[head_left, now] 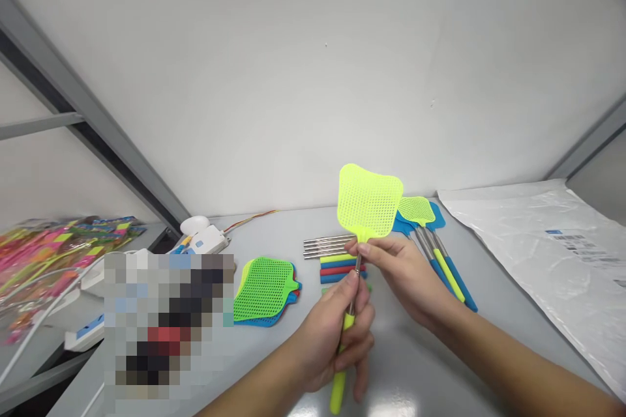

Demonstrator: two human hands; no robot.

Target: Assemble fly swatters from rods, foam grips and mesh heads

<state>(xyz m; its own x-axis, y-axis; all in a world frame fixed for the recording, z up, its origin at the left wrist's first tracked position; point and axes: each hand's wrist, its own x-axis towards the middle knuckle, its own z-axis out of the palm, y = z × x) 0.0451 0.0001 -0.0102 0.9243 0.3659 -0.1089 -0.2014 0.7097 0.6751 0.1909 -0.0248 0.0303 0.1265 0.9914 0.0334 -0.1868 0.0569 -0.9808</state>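
A yellow fly swatter [370,202] stands nearly upright in front of me, its mesh head at the top. My left hand [342,332] is wrapped round its metal rod and yellow grip. Just below the head, my right hand [391,264] pinches the neck where rod and head meet. Behind my hands lie several handles with metal rods [325,247] and coloured grips, partly hidden. To the left is a stack of loose swatter heads [267,290], green on top with blue, yellow and red edges showing. On the right rest several swatters with heads and handles joined [443,267].
A white plastic mailing bag [533,247] covers the table's right side. On the left are a white device with wires [208,241], a pixelated patch and colourful packaged items [53,260]. A wall rises behind the grey table [293,221], with metal frame posts [98,117] at its sides.
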